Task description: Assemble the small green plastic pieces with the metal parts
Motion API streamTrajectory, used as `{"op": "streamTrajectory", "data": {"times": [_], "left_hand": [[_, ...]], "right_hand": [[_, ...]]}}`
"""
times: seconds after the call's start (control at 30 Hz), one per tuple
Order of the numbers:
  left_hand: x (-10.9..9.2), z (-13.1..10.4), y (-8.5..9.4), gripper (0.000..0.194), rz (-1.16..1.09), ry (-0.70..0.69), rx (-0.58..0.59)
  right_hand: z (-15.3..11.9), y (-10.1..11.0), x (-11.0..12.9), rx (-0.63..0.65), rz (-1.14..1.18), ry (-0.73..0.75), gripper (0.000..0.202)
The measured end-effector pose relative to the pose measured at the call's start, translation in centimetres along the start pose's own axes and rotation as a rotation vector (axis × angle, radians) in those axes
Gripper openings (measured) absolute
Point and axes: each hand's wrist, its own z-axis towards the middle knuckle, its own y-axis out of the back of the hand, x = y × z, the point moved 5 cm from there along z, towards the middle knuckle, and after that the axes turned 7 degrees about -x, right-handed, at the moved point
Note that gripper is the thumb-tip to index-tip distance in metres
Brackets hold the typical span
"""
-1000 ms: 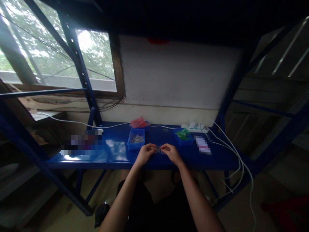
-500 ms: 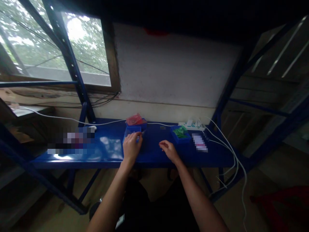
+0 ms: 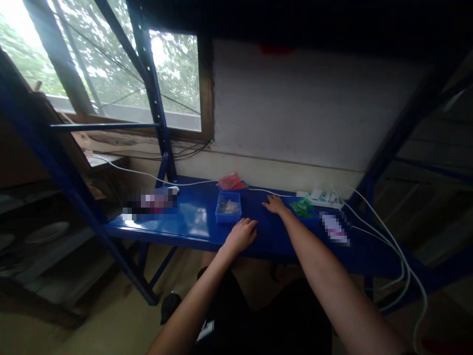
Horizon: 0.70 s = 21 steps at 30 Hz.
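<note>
My left hand [image 3: 242,233] is near the front of the blue table [image 3: 199,234], its fingers curled down and whatever they hold hidden. Just behind it and to the left is a blue bin [image 3: 228,218] with small pale pieces inside. My right hand [image 3: 275,204] reaches farther back, palm down with its fingers apart, touching or just above the tabletop. Beside it on the right stands a blue bin of green packets [image 3: 303,208], partly behind my forearm. Red packets [image 3: 232,181] lie on another blue bin at the back.
A white power strip [image 3: 320,198] with plugs lies along the back right, and white cables [image 3: 408,268] run off the right side. Blurred-out items [image 3: 151,203] sit at the left and a blurred item [image 3: 334,229] at the right. Blue rack posts [image 3: 157,108] frame the table.
My left hand has left the bin of pale pieces and come toward the front edge. My right hand has moved farther back and spread its fingers. The view has turned left.
</note>
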Motion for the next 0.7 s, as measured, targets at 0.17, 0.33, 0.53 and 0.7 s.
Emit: {"op": "streamTrajectory", "data": {"times": [0.17, 0.33, 0.53, 0.7], "left_hand": [[-1.1, 0.5, -0.1, 0.027, 0.044, 0.005, 0.040], [-1.0, 0.2, 0.1, 0.025, 0.044, 0.048, 0.016], [-0.6, 0.6, 0.0, 0.021, -0.051, 0.112, -0.016], [0.6, 1.6, -1.0, 0.023, -0.369, 0.399, -0.145]], "right_hand": [[-0.1, -0.3, 0.0, 0.006, -0.008, 0.027, 0.056], [-1.7, 0.6, 1.6, -0.042, 0.000, 0.144, 0.039], [-4.5, 2.1, 3.0, -0.095, 0.123, 0.214, 0.027], [-8.5, 1.6, 1.0, -0.190, 1.010, 0.091, 0.024]]}}
